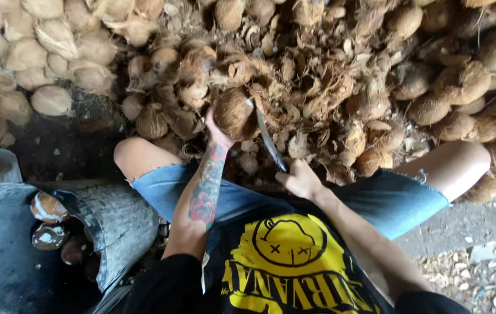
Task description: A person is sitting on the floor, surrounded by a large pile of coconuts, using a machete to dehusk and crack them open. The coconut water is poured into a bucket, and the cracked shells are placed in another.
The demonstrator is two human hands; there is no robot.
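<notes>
The left hand [217, 132] has its grip clamped under a coconut [233, 113], held up just above the husk pile [329, 87]. The right hand's [300, 179] grip is clamped on a knife [268, 139], its blade tip touching the coconut's right side.

Seated person's left hand [216, 129] is gripping a husked brown coconut [233, 112], while the right hand [300, 180] is holding a long knife [269, 139] with its blade touching the nut. A heap of husks [329, 81] is lying ahead (peeled nuts are sitting in a grey tub [117, 218] at left).
</notes>
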